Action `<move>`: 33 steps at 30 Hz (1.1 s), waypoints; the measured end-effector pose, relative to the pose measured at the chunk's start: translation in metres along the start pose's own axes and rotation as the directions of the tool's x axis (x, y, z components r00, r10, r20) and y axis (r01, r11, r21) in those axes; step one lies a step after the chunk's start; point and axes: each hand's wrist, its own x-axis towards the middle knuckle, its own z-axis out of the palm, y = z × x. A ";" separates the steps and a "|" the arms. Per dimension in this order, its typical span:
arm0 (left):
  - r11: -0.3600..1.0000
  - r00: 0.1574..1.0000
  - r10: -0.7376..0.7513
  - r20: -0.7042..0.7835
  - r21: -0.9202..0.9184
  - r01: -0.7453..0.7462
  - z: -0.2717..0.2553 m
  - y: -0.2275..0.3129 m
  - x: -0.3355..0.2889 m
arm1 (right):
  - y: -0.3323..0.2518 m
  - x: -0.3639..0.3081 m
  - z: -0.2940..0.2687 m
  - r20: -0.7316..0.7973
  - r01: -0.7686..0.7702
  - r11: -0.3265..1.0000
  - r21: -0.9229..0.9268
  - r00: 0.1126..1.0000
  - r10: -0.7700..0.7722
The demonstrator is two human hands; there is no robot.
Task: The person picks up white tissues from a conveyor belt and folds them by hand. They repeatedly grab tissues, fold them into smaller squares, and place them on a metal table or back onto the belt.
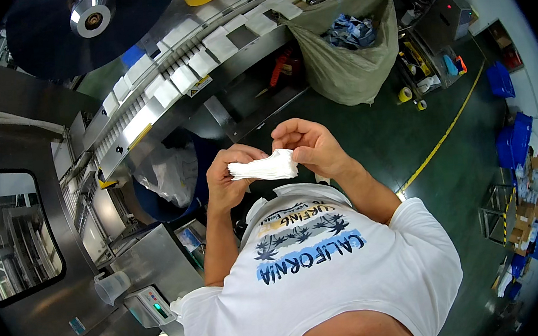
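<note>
A stack of folded white sheets (261, 168), thin and soft like wipes, is held level in front of my chest. My left hand (222, 177) is closed around its left part, with the layered edges fanning out there. At the right end, the thumb of my right hand (320, 149) presses on the stack's edge. The fingers of that hand curl above it, and their tips are partly hidden. Beyond my hands, similar white folded pieces (202, 63) lie in rows along a curved conveyor (121, 126).
A large olive sack (343, 65) with crumpled blue scraps hangs at the conveyor's far end. Below the conveyor stands a dark blue bin (202, 167) lined with clear plastic. A scale (150, 306) and a clear jug (113, 286) are at lower left. Blue crates (515, 140) stand far right.
</note>
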 end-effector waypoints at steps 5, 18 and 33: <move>0.988 0.999 0.033 0.038 -0.153 -0.027 -0.003 -0.002 -0.005 | 0.005 -0.003 -0.004 -0.002 0.065 0.988 -0.141 0.998 -0.066; 0.990 0.984 -0.118 -0.130 -0.095 0.107 0.004 -0.004 0.008 | -0.023 -0.019 0.030 0.094 0.376 0.493 -0.784 0.858 -0.504; 0.947 0.862 -0.243 -0.444 0.083 0.310 0.028 0.000 0.028 | 0.004 0.008 0.020 -0.135 0.187 0.498 -0.847 0.829 -0.542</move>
